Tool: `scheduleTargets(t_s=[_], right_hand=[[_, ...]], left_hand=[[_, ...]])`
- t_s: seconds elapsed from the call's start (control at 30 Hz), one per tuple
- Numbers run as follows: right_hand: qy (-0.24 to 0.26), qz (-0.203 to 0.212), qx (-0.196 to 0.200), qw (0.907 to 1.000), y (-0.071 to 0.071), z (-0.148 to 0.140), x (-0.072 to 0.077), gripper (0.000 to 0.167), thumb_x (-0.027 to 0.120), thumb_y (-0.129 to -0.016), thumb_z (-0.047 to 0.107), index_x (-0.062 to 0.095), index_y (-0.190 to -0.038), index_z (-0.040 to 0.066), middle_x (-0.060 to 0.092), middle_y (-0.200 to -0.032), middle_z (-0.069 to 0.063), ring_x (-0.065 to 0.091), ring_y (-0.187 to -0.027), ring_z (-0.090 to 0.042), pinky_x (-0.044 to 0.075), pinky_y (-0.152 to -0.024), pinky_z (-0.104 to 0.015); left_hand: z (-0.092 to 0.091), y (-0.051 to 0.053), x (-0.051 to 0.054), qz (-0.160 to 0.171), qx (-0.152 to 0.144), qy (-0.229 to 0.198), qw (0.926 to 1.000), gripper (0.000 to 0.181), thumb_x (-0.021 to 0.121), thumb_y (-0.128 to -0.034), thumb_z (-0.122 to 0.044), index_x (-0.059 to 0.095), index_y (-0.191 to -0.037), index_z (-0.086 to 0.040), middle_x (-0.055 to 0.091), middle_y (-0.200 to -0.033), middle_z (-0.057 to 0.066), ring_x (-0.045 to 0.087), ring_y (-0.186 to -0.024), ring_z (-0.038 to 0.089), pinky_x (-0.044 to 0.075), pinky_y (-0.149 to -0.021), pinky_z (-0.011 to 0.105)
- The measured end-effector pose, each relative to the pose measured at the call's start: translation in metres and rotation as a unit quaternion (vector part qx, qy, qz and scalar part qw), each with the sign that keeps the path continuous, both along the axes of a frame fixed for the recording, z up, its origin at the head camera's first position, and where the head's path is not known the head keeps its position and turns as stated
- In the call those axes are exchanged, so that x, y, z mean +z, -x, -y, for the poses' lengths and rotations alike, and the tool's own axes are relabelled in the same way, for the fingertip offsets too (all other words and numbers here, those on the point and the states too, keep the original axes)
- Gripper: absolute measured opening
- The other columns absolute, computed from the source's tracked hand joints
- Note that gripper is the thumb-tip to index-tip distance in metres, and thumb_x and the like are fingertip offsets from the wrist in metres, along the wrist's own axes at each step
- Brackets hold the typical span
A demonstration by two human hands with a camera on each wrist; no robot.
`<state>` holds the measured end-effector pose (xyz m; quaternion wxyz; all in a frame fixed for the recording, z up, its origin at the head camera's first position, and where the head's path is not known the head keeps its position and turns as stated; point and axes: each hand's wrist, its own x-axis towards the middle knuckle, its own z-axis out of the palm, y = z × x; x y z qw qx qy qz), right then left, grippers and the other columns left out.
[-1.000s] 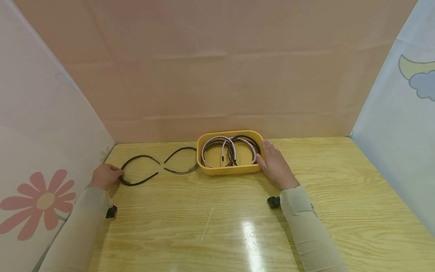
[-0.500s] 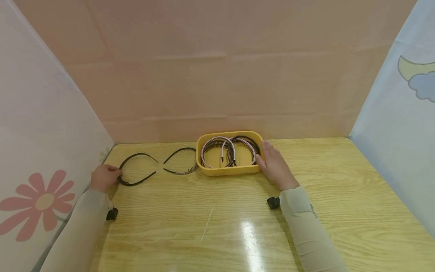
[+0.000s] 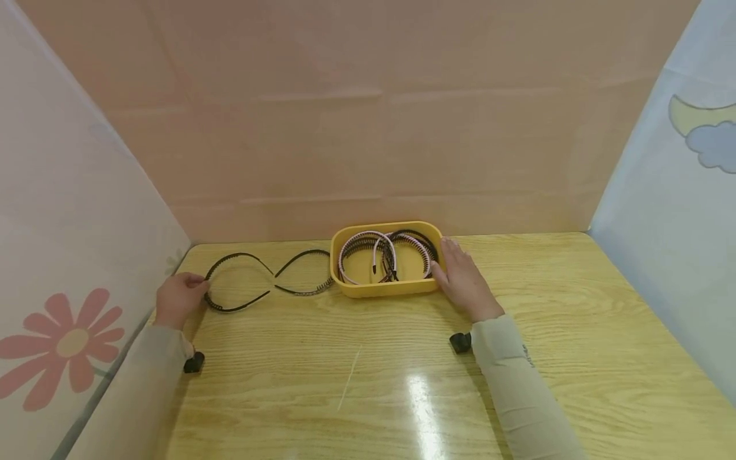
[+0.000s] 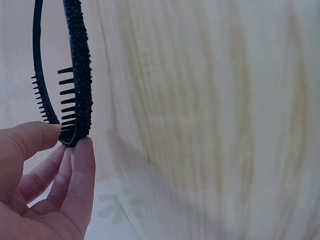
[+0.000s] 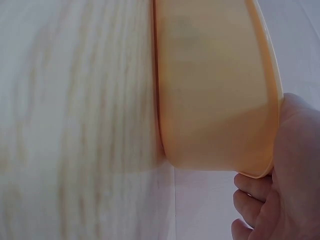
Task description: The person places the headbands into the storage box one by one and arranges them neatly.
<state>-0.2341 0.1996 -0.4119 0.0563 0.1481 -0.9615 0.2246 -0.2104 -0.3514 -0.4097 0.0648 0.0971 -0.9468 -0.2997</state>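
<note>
In the head view, my left hand (image 3: pixel 179 299) is at the left end of a black headband (image 3: pixel 230 254). The left wrist view shows thumb and fingertips pinching the middle of its bow; the headband (image 4: pixel 80 65) has a rough, glittery outer face and comb teeth inside. Its open ends point right, toward a second black toothed headband (image 3: pixel 305 292) that lies against a yellow bin (image 3: pixel 379 291). Inside the bin are several pink and black headbands (image 3: pixel 368 234). My right hand (image 3: pixel 467 281) holds the bin's right end, thumb over the rim and fingers along the outside wall.
The wood-grain table (image 3: pixel 299 377) meets a tan back wall (image 3: pixel 368 128) just behind the bin. A side panel with a pink flower (image 3: pixel 75 345) stands close by the left arm; another panel (image 3: pixel 678 223) bounds the right.
My left hand and the pinched headband have shifted slightly; the headband's bow now sits a little higher and its ends nearer the second headband. The right hand stays on the bin.
</note>
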Motion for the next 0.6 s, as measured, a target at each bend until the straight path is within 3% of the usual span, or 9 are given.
scheduleTargets(t_s=[0.1, 0.23, 0.37, 0.6], right_hand=[[0.001, 0.002, 0.001, 1.0000, 0.000, 0.000, -0.001, 0.067, 0.039, -0.111, 0.034, 0.017, -0.159, -0.008, 0.018, -0.165, -0.025, 0.014, -0.153, -0.042, 0.014, -0.122, -0.061], [0.001, 0.004, 0.001, 1.0000, 0.002, 0.001, -0.001, 0.068, 0.038, -0.111, 0.035, 0.016, -0.159, -0.007, 0.017, -0.165, -0.025, 0.013, -0.154, -0.040, 0.013, -0.122, -0.060], [0.002, 0.007, 0.000, 1.0000, 0.002, 0.001, 0.000, 0.068, 0.038, -0.111, 0.035, 0.016, -0.159, -0.007, 0.017, -0.165, -0.025, 0.013, -0.154, -0.039, 0.012, -0.123, -0.059], [0.000, 0.008, -0.002, 1.0000, 0.001, 0.001, 0.000, 0.067, 0.038, -0.111, 0.034, 0.015, -0.159, -0.007, 0.016, -0.166, -0.025, 0.013, -0.153, -0.041, 0.013, -0.122, -0.060]], left_hand=[[-0.004, 0.001, -0.001, 0.000, 0.000, -0.041, 0.9991, 0.039, 0.060, -0.1013, -0.019, 0.063, -0.120, 0.015, 0.067, -0.111, 0.033, 0.069, -0.078, 0.027, 0.057, -0.070, 0.036], [-0.012, 0.000, -0.001, 0.000, 0.002, -0.109, 0.9940, 0.041, 0.061, -0.1020, -0.018, 0.059, -0.126, 0.015, 0.065, -0.116, 0.033, 0.065, -0.069, 0.004, 0.055, -0.061, 0.019], [-0.024, -0.002, 0.003, -0.013, 0.012, -0.126, 0.9919, 0.041, 0.061, -0.1026, -0.022, 0.061, -0.129, 0.010, 0.066, -0.118, 0.030, 0.065, -0.071, 0.002, 0.055, -0.061, 0.018], [-0.044, 0.000, 0.015, -0.039, 0.016, -0.172, 0.9842, 0.043, 0.064, -0.1013, -0.025, 0.063, -0.131, 0.006, 0.066, -0.120, 0.026, 0.063, -0.071, -0.007, 0.060, -0.072, 0.023]])
